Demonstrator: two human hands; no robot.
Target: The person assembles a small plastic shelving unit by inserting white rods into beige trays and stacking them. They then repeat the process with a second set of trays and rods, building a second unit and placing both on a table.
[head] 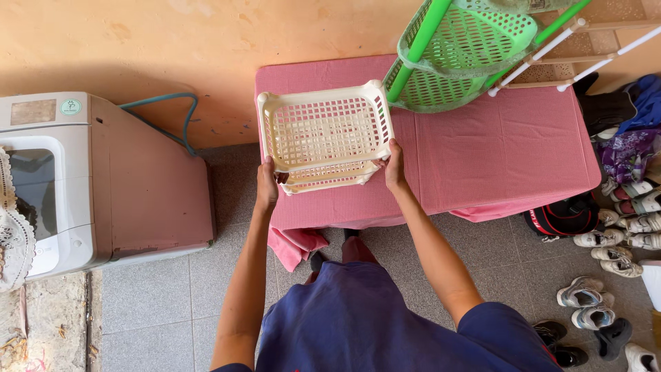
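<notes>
A round green-and-white sticker [69,107] is seen near the back edge of the washer's [151,186] top, with a faded tan rectangular label [33,111] just beside it, toward the washer's left corner.

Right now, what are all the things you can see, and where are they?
cream baskets: two stacked, cream, held over the table
table: one, pink checked cloth, by the wall
green shelf rack: one, green, tilted on the table's far side
washing machine: one, grey-pink, left
hose: one, teal, behind the machine
shoes: many, mostly white, floor at right
left hand: grips the baskets' left edge
right hand: grips their right edge
</notes>
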